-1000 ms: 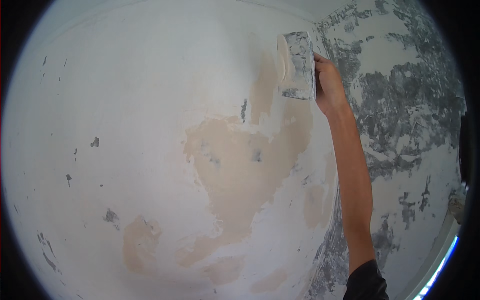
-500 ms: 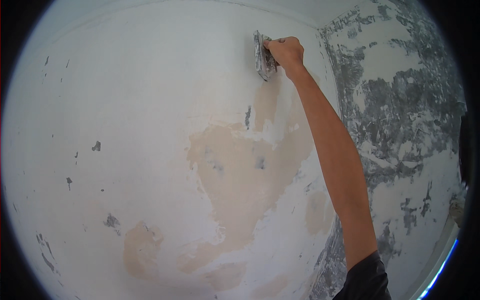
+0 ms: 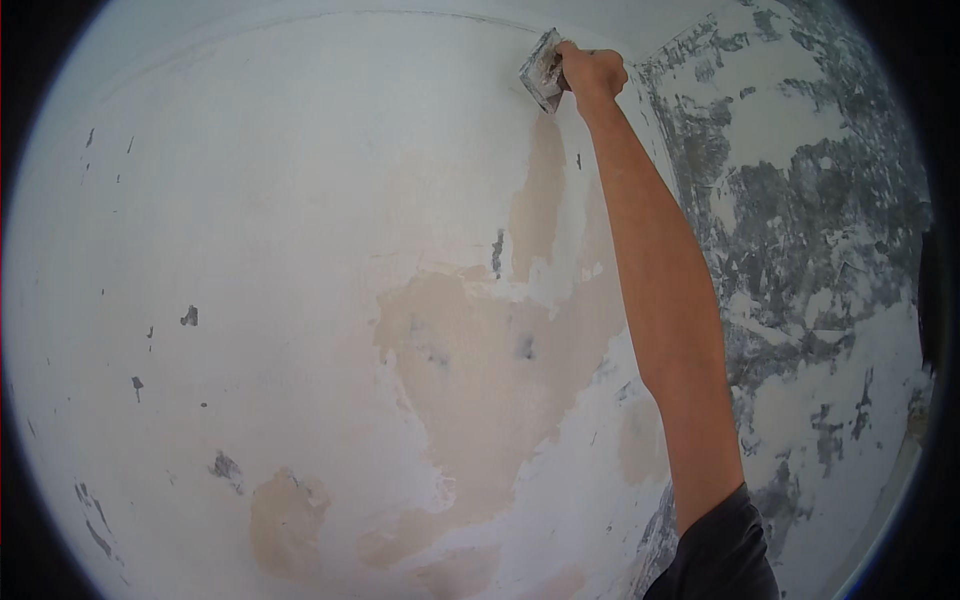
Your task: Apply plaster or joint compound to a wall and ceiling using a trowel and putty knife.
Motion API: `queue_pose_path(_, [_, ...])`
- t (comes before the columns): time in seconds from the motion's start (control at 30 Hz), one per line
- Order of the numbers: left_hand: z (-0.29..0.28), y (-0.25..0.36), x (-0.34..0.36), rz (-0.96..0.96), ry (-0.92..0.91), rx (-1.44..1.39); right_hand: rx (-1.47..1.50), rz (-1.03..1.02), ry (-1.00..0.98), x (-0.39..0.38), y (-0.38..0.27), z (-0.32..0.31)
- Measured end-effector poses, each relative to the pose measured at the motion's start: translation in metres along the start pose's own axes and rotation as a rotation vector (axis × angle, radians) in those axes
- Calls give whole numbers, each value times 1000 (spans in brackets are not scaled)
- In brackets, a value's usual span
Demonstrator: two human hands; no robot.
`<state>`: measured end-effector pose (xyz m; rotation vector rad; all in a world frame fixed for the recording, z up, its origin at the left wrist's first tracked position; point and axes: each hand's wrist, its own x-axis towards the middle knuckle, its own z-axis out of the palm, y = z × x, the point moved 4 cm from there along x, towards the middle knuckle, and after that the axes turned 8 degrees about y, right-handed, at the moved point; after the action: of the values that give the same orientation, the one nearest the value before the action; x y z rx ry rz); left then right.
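Observation:
High on the white wall [image 3: 260, 220], near the upper corner, my right hand [image 3: 597, 75] is closed round the handle of a plastering trowel [image 3: 543, 72]. The trowel's rectangular blade is smeared with grey and white plaster, and it lies tilted against the wall. My fingers hide most of the handle. Right below the blade runs a beige strip of filler [image 3: 540, 200]. Further down, a wide beige patch [image 3: 480, 370] spreads over the wall with a few bluish-grey spots in it. My left hand is out of the picture.
To the right, past the corner, stands a side wall [image 3: 800, 220] mottled dark grey and white. A smaller beige patch [image 3: 287, 520] and several dark chips mark the lower left of the white wall. The ceiling edge [image 3: 400, 14] runs along the top.
My right hand and the trowel have moved up and slightly right along the wall. The blade has turned from nearly upright to slanted. The beige strip below it shows longer.

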<state>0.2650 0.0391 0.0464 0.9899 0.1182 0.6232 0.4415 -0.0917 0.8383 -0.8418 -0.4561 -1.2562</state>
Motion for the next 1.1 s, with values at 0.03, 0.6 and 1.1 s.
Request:
queue_pose_path(0.03, [-2,-1,5,7,-2,-1,6,-4,2,3,0,1])
queue_pose_path(0.6, [-8,-30,66,30,-69,40,199,31,-147,14,9,39])
queue_pose_path(1.1, [-8,-55,54,111,-68,42,-217,-443,-304,18,12,12])
